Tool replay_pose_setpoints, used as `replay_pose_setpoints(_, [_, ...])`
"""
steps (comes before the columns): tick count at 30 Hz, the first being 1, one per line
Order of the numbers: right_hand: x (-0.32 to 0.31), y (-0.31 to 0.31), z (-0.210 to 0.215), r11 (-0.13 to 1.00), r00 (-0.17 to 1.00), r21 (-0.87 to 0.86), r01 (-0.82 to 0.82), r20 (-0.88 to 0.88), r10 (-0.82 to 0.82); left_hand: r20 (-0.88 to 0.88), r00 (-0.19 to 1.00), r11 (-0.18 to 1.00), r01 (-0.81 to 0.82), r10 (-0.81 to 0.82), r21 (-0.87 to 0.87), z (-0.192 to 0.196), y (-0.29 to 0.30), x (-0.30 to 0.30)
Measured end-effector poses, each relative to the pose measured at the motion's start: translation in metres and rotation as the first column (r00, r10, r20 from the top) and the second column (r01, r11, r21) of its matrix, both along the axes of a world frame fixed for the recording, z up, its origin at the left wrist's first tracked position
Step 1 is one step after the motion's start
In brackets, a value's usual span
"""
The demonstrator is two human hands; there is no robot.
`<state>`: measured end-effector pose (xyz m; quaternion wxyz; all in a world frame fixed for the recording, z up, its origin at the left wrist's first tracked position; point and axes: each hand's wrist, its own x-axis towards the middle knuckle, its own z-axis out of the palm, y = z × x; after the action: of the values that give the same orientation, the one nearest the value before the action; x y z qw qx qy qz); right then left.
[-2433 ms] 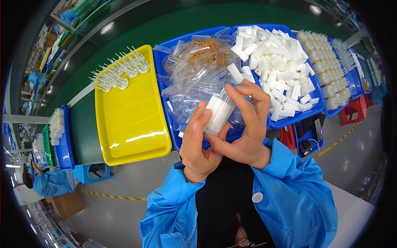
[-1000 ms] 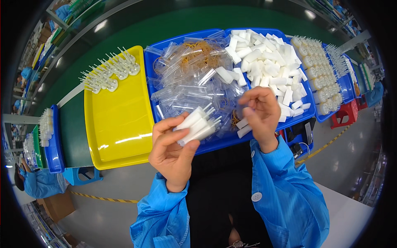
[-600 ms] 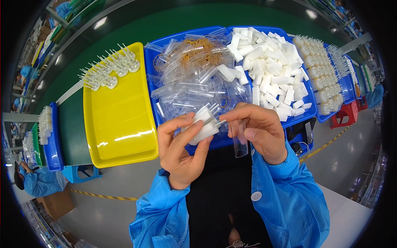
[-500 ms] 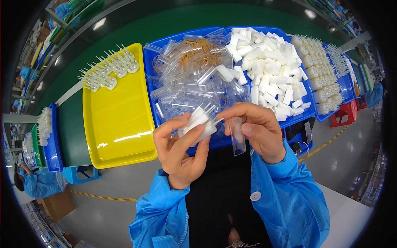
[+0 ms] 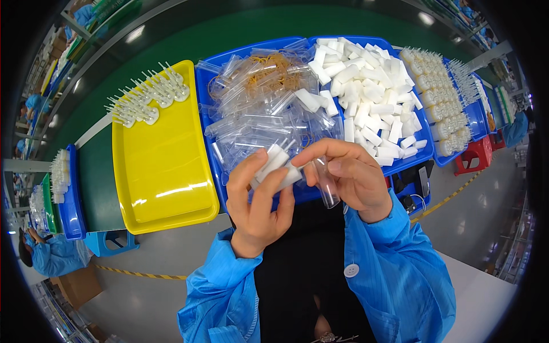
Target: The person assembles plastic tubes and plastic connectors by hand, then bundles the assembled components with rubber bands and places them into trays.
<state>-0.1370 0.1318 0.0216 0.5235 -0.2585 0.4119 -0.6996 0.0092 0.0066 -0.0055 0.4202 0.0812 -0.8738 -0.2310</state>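
White foam blocks point(image 5: 277, 162) with thin pins sticking out are pinched between the fingers of my left hand point(image 5: 257, 208), just above the near edge of the bag-filled tray. A clear plastic tube point(image 5: 326, 187) hangs between the thumb and fingers of my right hand point(image 5: 357, 180). My right index fingertip reaches across to the right end of the foam and looks to touch it. My fingers partly hide how the pins sit in the foam. Behind both hands lies a blue tray point(image 5: 207, 132) heaped with clear plastic tubes point(image 5: 251, 123) and tan rubber bands point(image 5: 274, 70).
On the left, a yellow tray point(image 5: 163, 188) holds white pinned pieces point(image 5: 134, 106) at its far end. To the right, another blue tray point(image 5: 422, 154) carries loose white foam blocks point(image 5: 372, 86); beyond it stand rows of pinned pieces point(image 5: 437, 100). A red stool point(image 5: 474, 155) is below.
My right index finger has moved left against the foam, and the pin that stuck out there no longer shows. The tube tilts a little more. My left hand has shifted slightly right.
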Motion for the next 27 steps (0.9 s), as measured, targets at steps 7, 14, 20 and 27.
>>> replay_pose_setpoints(7, [-0.01, 0.0, -0.015, 0.979, 0.919, -0.191, 0.074, 0.394, 0.008, -0.138, 0.99, 0.921, 0.067, -0.015, 0.385, -0.003, 0.0, 0.0])
replay_pose_setpoints(14, [-0.007, 0.001, -0.01, 0.948, 0.845, -0.213, 0.236, 0.527, -0.092, -0.152, 0.988, 0.893, 0.077, -0.009, 0.444, -0.001, 0.0, 0.004])
replay_pose_setpoints(20, [0.0, 0.007, -0.007, 0.872, 0.832, -0.216, 0.44, -0.267, -0.486, -0.159, 0.987, 0.917, 0.06, 0.004, 0.393, -0.002, 0.001, 0.004])
replay_pose_setpoints(27, [0.002, 0.007, -0.017, 0.788, 0.731, -0.219, 0.575, -0.296, -0.615, -0.177, 0.984, 0.916, 0.084, -0.015, 0.392, -0.002, 0.001, 0.003])
